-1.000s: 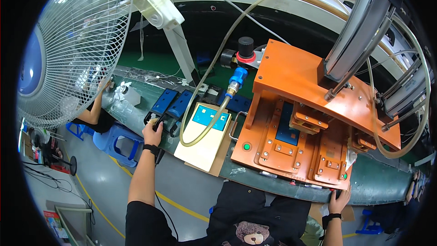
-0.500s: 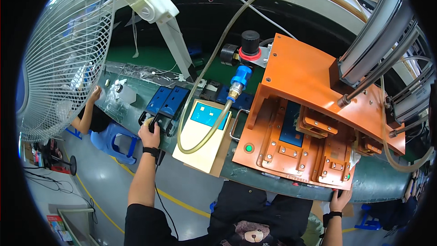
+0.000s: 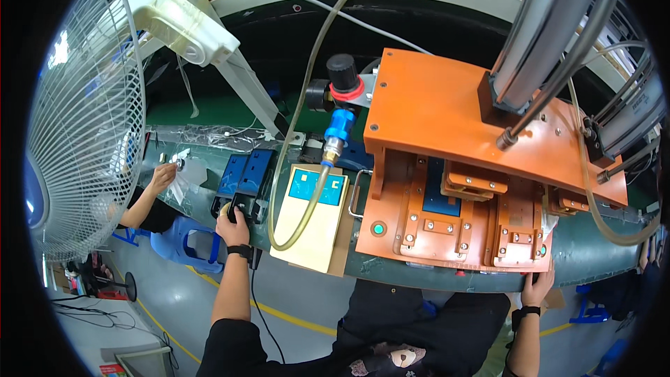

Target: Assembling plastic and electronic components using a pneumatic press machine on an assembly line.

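My left hand [image 3: 232, 227] is closed round a black part [image 3: 239, 204] whose kind I cannot make out, beside two dark blue panels [image 3: 255, 171] on the bench. My right hand [image 3: 537, 287] is at the front right corner of an orange press fixture [image 3: 377, 246], touching its edge under a green button [image 3: 543, 250]. Its fingertips are partly hidden by the fixture. Inside the press, a dark blue plate [image 3: 438, 202] lies under the orange upper block [image 3: 474, 180]. Between my hands stands a cream board [image 3: 305, 237] with a blue top area [image 3: 315, 187].
A hose [image 3: 312, 63] loops down over the cream board from a blue fitting [image 3: 340, 124]. Large cylinders [image 3: 541, 35] rise above the press. A fan [image 3: 91, 119] fills the left side. Another person's hand [image 3: 165, 176] is near a white bottle [image 3: 192, 171]. A blue stool [image 3: 183, 248] stands below.
The whole view has shifted, with the press now farther left. The other person's hand has moved toward the white bottle. My two hands keep nearly the same places on the bench and press.
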Motion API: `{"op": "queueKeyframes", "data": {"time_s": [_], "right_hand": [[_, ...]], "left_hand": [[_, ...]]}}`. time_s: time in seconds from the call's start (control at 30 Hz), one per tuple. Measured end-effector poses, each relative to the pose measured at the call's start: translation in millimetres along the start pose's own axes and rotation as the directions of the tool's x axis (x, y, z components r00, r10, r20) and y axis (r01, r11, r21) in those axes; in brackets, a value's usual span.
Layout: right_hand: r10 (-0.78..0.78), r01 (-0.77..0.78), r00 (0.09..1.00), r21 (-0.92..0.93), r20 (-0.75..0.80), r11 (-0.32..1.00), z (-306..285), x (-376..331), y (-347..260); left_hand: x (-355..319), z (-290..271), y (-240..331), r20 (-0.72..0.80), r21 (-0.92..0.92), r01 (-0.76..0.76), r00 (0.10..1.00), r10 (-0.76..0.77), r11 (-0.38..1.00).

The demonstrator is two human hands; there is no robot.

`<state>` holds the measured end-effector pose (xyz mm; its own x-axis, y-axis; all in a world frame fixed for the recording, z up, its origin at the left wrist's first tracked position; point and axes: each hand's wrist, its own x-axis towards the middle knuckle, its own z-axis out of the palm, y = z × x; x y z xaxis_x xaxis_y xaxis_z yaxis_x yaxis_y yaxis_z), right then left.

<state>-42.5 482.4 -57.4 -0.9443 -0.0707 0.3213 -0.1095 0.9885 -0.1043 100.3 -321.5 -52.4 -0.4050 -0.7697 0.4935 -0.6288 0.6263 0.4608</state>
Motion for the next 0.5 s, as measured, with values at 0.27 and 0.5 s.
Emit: {"op": "queueKeyframes", "data": {"time_s": [0.27,0.5], "right_hand": [[-0.018,0.02,0.998,0.035,-0.062,0.999,-3.4,0.2,-9.1],[-0.013,0.017,0.996,0.044,-0.089,0.999,-3.6,-1.4,-9.3]], "left_hand": [[5.0,-2.8,-3.7,0.021,-0.016,0.028,0.999,-0.028,0.999],[8.2,-4.5,-3.4,0.035,0.09,0.009,0.999,-0.012,0.996]]}}
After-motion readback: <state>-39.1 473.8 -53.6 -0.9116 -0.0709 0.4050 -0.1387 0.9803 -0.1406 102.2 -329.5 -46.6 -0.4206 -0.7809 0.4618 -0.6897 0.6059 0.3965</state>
